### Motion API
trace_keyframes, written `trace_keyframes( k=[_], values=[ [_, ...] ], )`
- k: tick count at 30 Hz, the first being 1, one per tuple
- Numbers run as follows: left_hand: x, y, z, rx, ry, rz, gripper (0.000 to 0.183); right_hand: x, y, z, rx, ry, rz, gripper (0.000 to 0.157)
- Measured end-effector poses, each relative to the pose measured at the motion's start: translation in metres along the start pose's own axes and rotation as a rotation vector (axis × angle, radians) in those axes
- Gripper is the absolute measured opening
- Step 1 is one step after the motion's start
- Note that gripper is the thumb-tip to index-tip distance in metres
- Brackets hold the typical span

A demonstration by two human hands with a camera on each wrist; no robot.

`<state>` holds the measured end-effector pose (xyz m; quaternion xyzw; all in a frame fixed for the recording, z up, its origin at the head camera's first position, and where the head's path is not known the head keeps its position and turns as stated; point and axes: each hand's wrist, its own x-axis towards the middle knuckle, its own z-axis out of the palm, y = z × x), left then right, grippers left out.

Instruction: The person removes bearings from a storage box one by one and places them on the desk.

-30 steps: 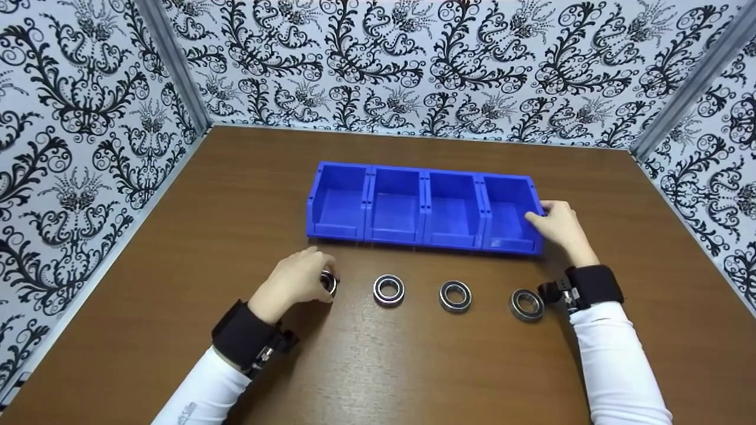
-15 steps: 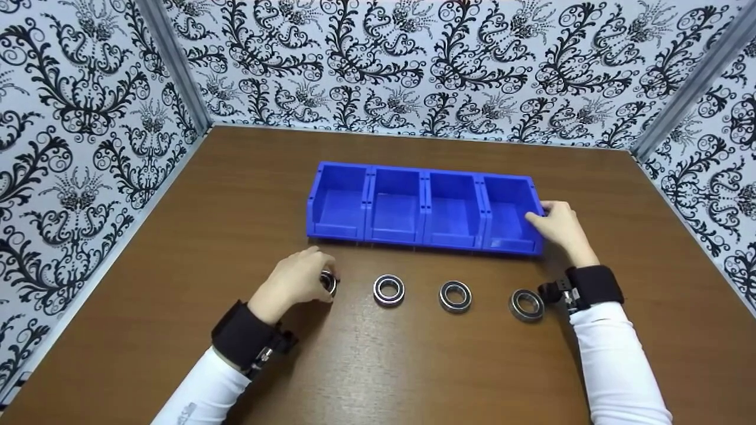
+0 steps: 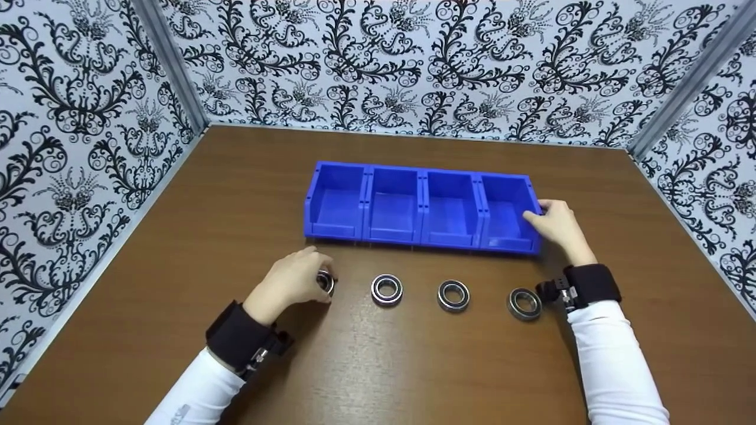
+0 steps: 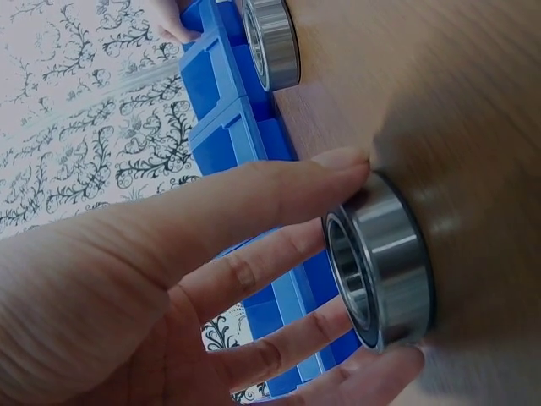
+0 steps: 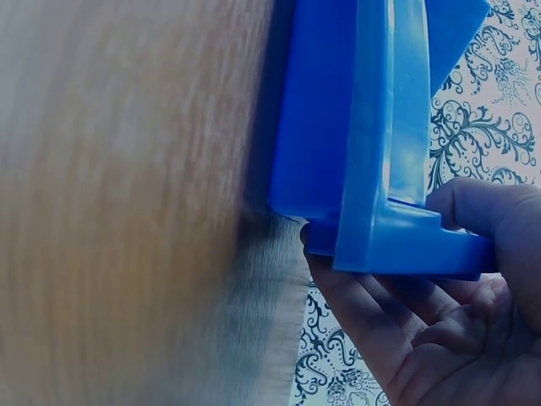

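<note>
My left hand (image 3: 291,280) grips a steel ball bearing (image 4: 385,262) at the table's left middle, thumb on one side and fingers on the other. The bearing lies flat on the wood within the grip. At the right, my right hand (image 3: 559,228) holds the end wall of a blue four-compartment bin (image 3: 423,237), with the thumb over the rim and the fingers outside, as the right wrist view shows. Three more bearings lie in a row in front of the bin: one left (image 3: 387,290), one middle (image 3: 453,296) and one right (image 3: 524,304), near the right wrist.
The brown wooden table (image 3: 378,366) carries everything. Patterned panels (image 3: 378,71) stand behind it and along both sides, joined by grey metal corner posts (image 3: 174,65). Each forearm wears a black wrist strap (image 3: 239,337) with a small camera.
Both hands keep their places, left on the bearing and right on the bin's end. The head view has shifted very slightly; bin and bearings have stayed put.
</note>
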<state>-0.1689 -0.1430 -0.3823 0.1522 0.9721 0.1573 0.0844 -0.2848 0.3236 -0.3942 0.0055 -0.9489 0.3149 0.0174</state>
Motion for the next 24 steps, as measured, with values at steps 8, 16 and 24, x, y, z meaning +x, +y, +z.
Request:
trace_keyframes(
  k=[8, 16, 24],
  values=[
    [-0.001, 0.0, -0.002, -0.015, 0.002, 0.008, 0.037, 0.001, 0.002, -0.002, -0.002, -0.014, 0.004, 0.052],
    [0.001, 0.0, -0.005, -0.017, 0.0, 0.029, 0.038, 0.003, 0.004, -0.003, -0.021, -0.027, 0.0, 0.054],
    [0.004, 0.0, -0.013, 0.011, 0.008, 0.029, 0.034, 0.004, 0.0, -0.008, -0.048, -0.035, -0.01, 0.056]
  ],
)
